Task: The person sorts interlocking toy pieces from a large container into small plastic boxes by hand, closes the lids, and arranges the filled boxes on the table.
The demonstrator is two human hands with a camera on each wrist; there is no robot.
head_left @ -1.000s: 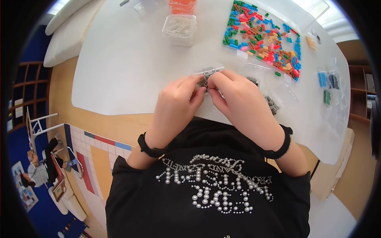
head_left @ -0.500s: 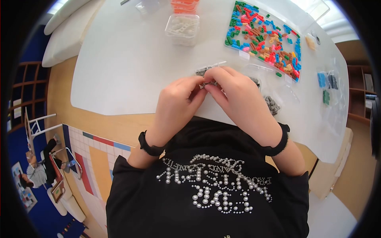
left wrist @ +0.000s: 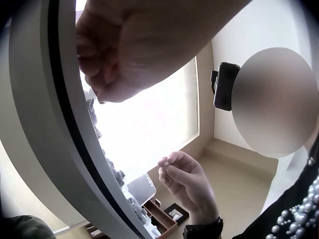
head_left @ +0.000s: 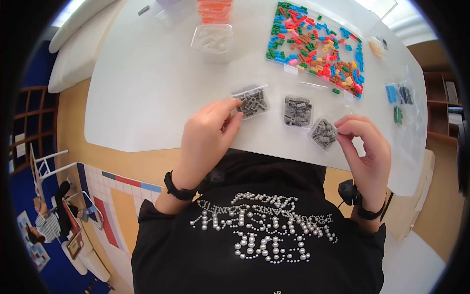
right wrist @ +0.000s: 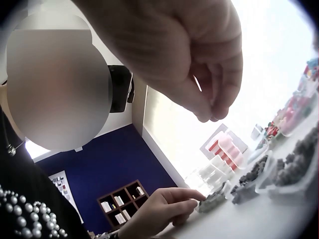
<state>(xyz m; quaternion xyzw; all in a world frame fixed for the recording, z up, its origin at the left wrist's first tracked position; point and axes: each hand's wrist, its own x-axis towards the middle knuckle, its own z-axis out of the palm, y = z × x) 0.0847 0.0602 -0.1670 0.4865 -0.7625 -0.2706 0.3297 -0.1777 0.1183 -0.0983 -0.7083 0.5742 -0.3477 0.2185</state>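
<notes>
Head view: had the left hand (head_left: pixel 209 123) at the left box (head_left: pixel 257 115), fingertips right by the rim, probably to steady it. Couldn't tell a real grip from a light touch, tbh. Had the right hand (head_left: pixel 367 142) just beside the right box (head_left: pixel 317 142), thumb and index together. Saw grey bricks (head_left: pixel 252 107) in there, plus more in the right box and the middle box (head_left: pixel 296 126). Guessed at short reaches as the reason for putting all three near the front of the bench (head_left: pixel 147 98). Spotted the colourful tray (head_left: pixel 313 77) farther back, likely less needed.

Left wrist view: saw the right hand pinching what looked like a tiny pale piece (left wrist: pixel 167 164), fingertips only, presumably because of its size. Couldn't read the left fingertips, way too dark.

Right wrist view: saw the right fingertips meeting, but couldn't make out any piece between. Found the left index at the left box's bricks, thumb just below; too blurry for more.
</notes>
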